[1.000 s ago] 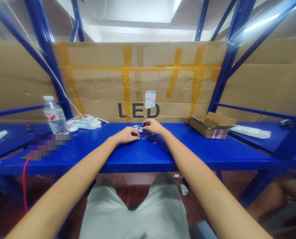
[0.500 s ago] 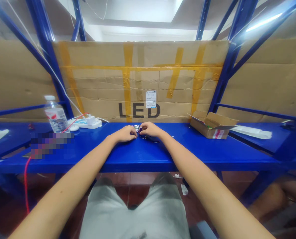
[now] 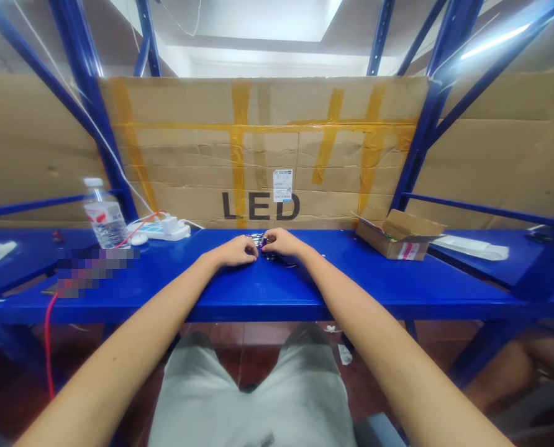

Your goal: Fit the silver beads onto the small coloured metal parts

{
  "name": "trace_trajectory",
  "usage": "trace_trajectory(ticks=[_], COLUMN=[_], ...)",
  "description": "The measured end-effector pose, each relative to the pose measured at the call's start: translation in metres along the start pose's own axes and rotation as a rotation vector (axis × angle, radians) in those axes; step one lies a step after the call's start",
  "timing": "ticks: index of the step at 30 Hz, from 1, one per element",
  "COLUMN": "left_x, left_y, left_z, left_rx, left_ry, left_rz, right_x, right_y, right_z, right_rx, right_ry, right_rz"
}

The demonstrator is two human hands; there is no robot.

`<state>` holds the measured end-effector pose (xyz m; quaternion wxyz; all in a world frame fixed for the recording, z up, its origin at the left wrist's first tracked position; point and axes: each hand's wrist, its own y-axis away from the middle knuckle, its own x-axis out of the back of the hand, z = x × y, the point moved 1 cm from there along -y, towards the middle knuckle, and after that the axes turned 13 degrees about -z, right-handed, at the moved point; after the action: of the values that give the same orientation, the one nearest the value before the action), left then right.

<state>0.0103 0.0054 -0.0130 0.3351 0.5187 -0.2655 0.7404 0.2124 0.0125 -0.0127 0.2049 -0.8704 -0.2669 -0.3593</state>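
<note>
Both of my hands rest far out on the blue shelf [image 3: 267, 288], close together. My left hand [image 3: 234, 251] is curled, its fingertips pinched at a cluster of small shiny purple and silver parts [image 3: 261, 243]. My right hand [image 3: 281, 243] is also curled over the same small parts, with its fingertips meeting those of the left. A few more of the tiny parts lie just right of my right wrist [image 3: 290, 265]. Which piece each hand grips is too small to make out.
A taped cardboard sheet marked LED [image 3: 261, 152] stands behind the shelf. A water bottle [image 3: 102, 216] and a white power strip [image 3: 160, 231] with a red cable are at the left. An open small cardboard box [image 3: 395, 233] sits at the right. Another person's leg [image 3: 514, 366] shows at lower right.
My right hand drew in from the back of the parts toward my left hand, and the fingertips of both now meet over the small parts.
</note>
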Motion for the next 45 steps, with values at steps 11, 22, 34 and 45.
trace_trajectory(ticks=[11,22,34,45], left_x=[0.001,0.001,-0.003,-0.002], left_y=[-0.003,-0.002,-0.005,-0.006], left_z=[-0.003,-0.001,0.018,0.012], left_rx=[0.067,0.017,-0.152,-0.289], left_ry=[0.051,0.011,-0.232,-0.271], left_rz=[0.03,0.102,0.572,0.615], right_x=[0.0,-0.001,-0.003,0.0], right_y=[0.001,0.003,-0.007,-0.004], right_z=[-0.002,-0.005,0.002,-0.007], right_rx=[-0.027,-0.002,0.105,0.135], right_ry=[0.011,0.03,-0.055,-0.29], right_rz=[0.015,0.021,0.089,0.113])
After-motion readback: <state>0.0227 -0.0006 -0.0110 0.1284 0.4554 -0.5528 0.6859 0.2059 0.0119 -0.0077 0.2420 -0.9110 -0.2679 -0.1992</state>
